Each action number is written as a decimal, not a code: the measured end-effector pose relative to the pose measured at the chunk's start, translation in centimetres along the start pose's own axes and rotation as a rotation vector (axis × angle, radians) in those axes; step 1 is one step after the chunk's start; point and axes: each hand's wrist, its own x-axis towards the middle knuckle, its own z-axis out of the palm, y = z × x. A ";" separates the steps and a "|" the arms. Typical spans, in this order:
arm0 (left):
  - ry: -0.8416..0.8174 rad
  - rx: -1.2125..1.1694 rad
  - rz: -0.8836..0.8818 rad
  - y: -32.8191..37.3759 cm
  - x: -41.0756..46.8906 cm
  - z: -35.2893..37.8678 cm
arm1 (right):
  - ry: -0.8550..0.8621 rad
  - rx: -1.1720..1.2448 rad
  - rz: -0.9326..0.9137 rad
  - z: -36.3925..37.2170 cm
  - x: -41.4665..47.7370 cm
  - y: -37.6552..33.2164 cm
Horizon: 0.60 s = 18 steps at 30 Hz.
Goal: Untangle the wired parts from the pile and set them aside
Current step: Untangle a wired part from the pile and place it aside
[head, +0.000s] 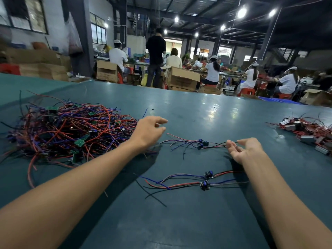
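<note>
A big tangled pile (pixel 68 130) of red, blue and black wires with small green boards lies on the left of the green table (pixel 197 108). My left hand (pixel 149 131) hovers at the pile's right edge, fingers loosely spread, holding nothing. Between my hands lies a wired part (pixel 202 143) with blue components. My right hand (pixel 244 150) rests palm-up at the right end of that part's black wires, fingers relaxed and touching the wire tips. Nearer me, two more wired parts (pixel 206 180) lie side by side.
A second heap (pixel 309 132) of grey metal-cased parts with red wires sits at the table's right edge. Small black specks dot the table's middle. Beyond the far edge are cardboard boxes (pixel 181 79), red stools and several seated workers.
</note>
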 end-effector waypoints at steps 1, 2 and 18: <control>0.019 -0.024 0.014 -0.3 -0.1 -0.9 | 0.011 -0.003 -0.004 0.1 0.1 0.1; 0.015 -0.032 0.020 -0.6 -0.2 -1.7 | 0.028 -0.035 -0.018 0.2 0.0 0.3; 0.156 0.197 0.472 -2.5 -5.4 -4.9 | -0.664 -1.784 -1.034 1.3 -0.1 2.7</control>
